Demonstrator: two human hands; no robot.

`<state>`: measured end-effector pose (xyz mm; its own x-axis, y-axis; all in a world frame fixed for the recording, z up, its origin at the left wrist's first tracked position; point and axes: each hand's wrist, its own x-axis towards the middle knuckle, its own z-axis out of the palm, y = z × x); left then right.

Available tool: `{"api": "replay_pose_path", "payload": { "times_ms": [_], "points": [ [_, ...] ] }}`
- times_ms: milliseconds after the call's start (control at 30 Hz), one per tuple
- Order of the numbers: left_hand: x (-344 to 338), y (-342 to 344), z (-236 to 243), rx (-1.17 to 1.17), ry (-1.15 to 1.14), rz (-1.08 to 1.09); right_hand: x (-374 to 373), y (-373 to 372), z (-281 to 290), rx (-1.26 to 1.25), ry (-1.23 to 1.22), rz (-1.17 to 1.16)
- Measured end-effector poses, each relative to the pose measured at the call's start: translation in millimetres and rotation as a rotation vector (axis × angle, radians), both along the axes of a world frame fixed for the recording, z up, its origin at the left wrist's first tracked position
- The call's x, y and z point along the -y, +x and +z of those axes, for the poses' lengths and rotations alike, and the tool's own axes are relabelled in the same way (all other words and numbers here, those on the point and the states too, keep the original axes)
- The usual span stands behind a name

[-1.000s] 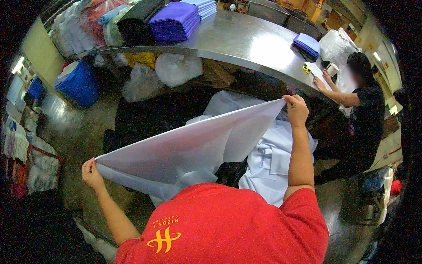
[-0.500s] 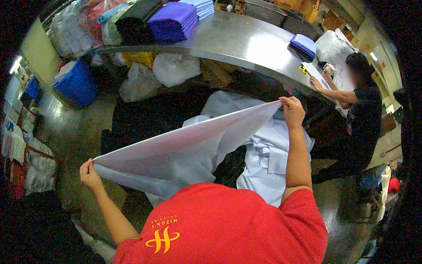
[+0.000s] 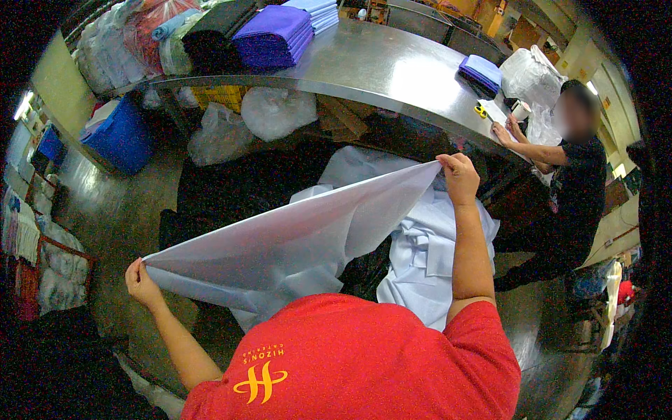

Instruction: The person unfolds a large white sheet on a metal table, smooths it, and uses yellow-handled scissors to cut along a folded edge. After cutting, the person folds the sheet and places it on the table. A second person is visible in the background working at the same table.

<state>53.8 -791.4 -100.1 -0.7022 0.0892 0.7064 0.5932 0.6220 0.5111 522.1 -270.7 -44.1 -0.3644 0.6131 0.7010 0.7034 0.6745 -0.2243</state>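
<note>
A large white cloth (image 3: 280, 234) is stretched between my two hands, its upper edge taut and slanting up from left to right. My left hand (image 3: 143, 283) pinches one corner at the lower left. At the other end, higher up, my right hand (image 3: 459, 179) grips the opposite corner between thumb and fingers. The cloth's lower part hangs down and is partly hidden behind my red shirt. More white fabric (image 3: 430, 245) lies crumpled in a heap beneath, on and beside black material (image 3: 231, 185).
A long metal table (image 3: 378, 56) curves across the back, bearing purple folded cloths (image 3: 273, 35), black folded cloths (image 3: 217, 38) and yellow-handled scissors (image 3: 481, 112). A co-worker (image 3: 577, 161) stands at its right, hands on the tabletop. A blue bin (image 3: 120, 136) and plastic bags (image 3: 280, 112) are at left.
Both my hands have shifted very slightly left, the cloth still taut between them. The co-worker's head and hands have moved a little.
</note>
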Motion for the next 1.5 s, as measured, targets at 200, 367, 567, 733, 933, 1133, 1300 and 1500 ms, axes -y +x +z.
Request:
{"api": "replay_pose_path", "payload": {
  "times_ms": [200, 367, 567, 733, 933, 1133, 1300, 1500],
  "points": [
    [4.9, -9.2, -2.4, 0.023, 0.040, 0.013, 2.1, -11.9, -1.7, 0.010, 0.015, 0.006],
    [9.9, -18.7, 0.0, -0.022, 0.054, -0.018, 4.8, -22.9, 0.3, 0.028, 0.026, 0.008],
    [11.8, -17.6, 0.3, -0.013, 0.037, -0.026, 2.9, -25.8, 6.6, 0.005, 0.045, 0.020],
    [11.3, -19.5, -4.9, -0.006, 0.016, -0.011, 0.2, -26.4, 9.4, 0.021, 0.023, 0.002],
    [11.8, -14.3, -9.8, 0.002, 0.029, 0.019, 0.3, -23.4, 8.0, 0.033, 0.018, 0.002],
    [7.9, -5.2, -8.8, 0.054, 0.034, 0.058, 1.5, -20.7, 4.2, 0.023, 0.027, 0.021],
    [8.8, -2.4, -10.7, 0.060, 0.018, 0.049, 3.6, -18.0, 0.8, 0.029, 0.016, 0.020],
    [8.4, -0.7, -13.3, -0.015, 0.023, 0.034, 3.7, -16.7, -3.8, 0.048, 0.030, 0.022]
  ]
}}
